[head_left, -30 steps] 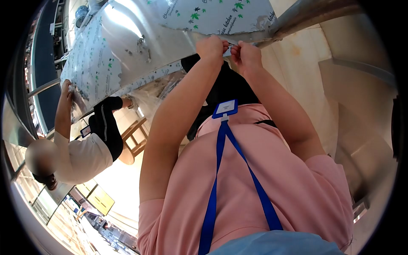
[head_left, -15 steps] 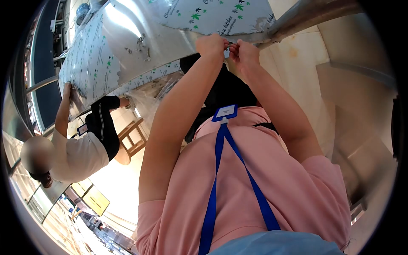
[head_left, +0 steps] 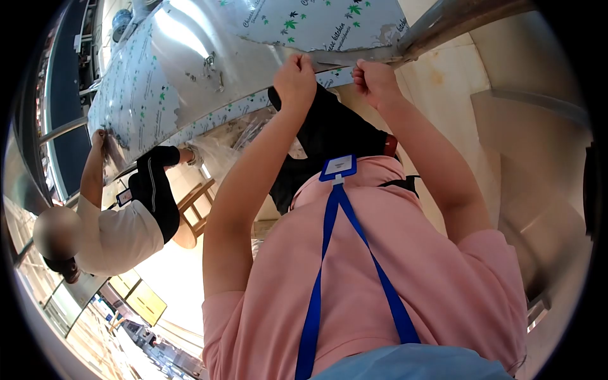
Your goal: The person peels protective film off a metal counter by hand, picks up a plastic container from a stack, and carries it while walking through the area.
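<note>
A metal tabletop (head_left: 234, 63) lies in front of me, partly covered by printed protective film (head_left: 316, 22) with green leaves and a torn edge. My left hand (head_left: 296, 81) is closed at the table's front edge, its fingers pinched; what they hold, if anything, is too small to make out. To its right, my right hand (head_left: 375, 82) is also closed near the same edge, with thumb and forefinger together. Whether something thin is between those fingers cannot be seen. Small dark bits (head_left: 211, 61) lie on the bare metal.
At the left a co-worker (head_left: 120, 237) in a light top reaches to the table's far corner. A wooden stool (head_left: 193, 202) stands beside them. Clear plastic wrapping (head_left: 218, 149) is under the table. A metal pipe (head_left: 449, 25) runs at the upper right.
My two hands have moved apart along the table edge. The left hand went left, and the right hand shifted slightly to the right.
</note>
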`<state>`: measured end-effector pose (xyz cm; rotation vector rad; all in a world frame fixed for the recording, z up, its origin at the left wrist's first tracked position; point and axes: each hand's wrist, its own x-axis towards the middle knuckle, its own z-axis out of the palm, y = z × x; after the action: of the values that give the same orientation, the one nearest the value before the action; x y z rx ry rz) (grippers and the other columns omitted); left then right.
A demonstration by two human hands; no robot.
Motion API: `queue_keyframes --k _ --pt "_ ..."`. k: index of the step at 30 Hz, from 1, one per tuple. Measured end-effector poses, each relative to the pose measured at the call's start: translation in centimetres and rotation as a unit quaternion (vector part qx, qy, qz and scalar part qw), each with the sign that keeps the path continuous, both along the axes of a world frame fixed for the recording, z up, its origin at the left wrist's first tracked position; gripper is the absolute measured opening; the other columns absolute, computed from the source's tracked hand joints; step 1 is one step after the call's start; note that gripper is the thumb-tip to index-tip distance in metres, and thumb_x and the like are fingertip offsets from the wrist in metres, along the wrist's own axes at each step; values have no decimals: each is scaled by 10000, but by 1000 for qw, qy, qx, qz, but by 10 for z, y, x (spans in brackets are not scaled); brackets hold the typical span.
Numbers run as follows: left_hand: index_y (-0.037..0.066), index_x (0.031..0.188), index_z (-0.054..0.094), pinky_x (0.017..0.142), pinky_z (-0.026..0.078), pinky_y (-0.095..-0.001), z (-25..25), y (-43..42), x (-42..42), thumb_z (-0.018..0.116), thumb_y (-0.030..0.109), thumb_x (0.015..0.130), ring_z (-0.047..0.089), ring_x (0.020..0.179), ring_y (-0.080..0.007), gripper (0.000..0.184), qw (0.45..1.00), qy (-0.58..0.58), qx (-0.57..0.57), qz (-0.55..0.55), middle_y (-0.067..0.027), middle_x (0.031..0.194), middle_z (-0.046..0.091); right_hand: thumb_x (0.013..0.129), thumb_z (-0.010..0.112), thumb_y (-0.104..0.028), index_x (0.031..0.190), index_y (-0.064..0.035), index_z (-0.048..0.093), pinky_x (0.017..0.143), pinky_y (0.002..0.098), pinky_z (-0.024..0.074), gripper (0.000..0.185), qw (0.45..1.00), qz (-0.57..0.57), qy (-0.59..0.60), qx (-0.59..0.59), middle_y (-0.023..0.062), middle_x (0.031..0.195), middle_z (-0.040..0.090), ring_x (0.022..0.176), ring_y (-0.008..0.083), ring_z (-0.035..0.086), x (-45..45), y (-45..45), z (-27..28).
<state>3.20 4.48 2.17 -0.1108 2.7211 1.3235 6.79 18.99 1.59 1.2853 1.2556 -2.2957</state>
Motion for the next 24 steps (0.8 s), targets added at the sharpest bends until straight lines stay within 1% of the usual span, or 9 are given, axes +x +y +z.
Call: queue_keyframes --k 1,4,7,10,17,18,20,23,24 --pt "74 857 612 570 484 -288 0 -6 2 563 128 815 595 681 -239 84 981 136 -126 -57 -91 802 609 878 517 -156 745 -44 519 428 219 389 175 1000 22 -3 3 13 623 503 493 98 465 0 3 -3" --pt "142 867 633 630 480 -311 -6 -14 -8 607 122 749 577 798 -244 122 886 374 -174 -213 -45 848 588 866 527 -163 729 -45 523 434 235 392 181 997 69 19 1 20 619 519 517 113 492 -6 5 -14" --pt "127 862 632 654 481 -305 -6 -15 -16 616 99 693 560 854 -207 172 808 430 -208 -344 -19 850 571 862 538 -182 725 -45 525 438 239 393 194 997 72 16 -1 22 619 525 527 115 502 -9 3 -12" --pt "95 831 621 649 487 -295 -16 -9 -16 590 83 652 559 819 -205 183 781 472 -200 -358 -25 841 560 870 539 -214 728 -46 527 437 234 392 220 997 72 21 -13 19 619 520 523 111 496 -9 4 -14" --pt "61 848 610 655 494 -291 -32 -13 -14 579 78 661 563 804 -200 190 795 460 -189 -348 -35 854 560 879 522 -259 736 -51 535 438 261 406 253 993 109 40 9 24 605 516 502 141 496 8 12 -19" --pt "59 855 611 656 494 -294 -33 -13 -14 578 78 661 561 805 -201 197 795 466 -183 -343 -38 855 560 858 537 -234 732 -53 536 467 275 418 221 948 148 127 252 33 623 524 521 163 507 11 8 -15" --pt "56 864 613 661 492 -298 -35 -14 -15 577 80 665 558 810 -202 203 793 473 -181 -338 -41 859 560 816 567 -184 723 -57 539 524 302 443 160 665 194 271 669 51 659 542 561 205 528 16 -1 -5" --pt "60 872 619 682 482 -304 -39 -18 -14 578 84 677 554 826 -202 201 795 472 -186 -334 -40 866 562 728 575 -133 747 -59 572 638 329 454 76 437 214 443 753 65 746 563 706 242 557 10 5 -17" --pt "64 875 622 693 478 -307 -38 -19 -13 578 85 680 553 831 -201 201 797 471 -185 -329 -38 868 563 714 570 -126 760 -60 581 656 326 451 82 412 216 439 769 59 764 564 741 234 556 9 6 -20"
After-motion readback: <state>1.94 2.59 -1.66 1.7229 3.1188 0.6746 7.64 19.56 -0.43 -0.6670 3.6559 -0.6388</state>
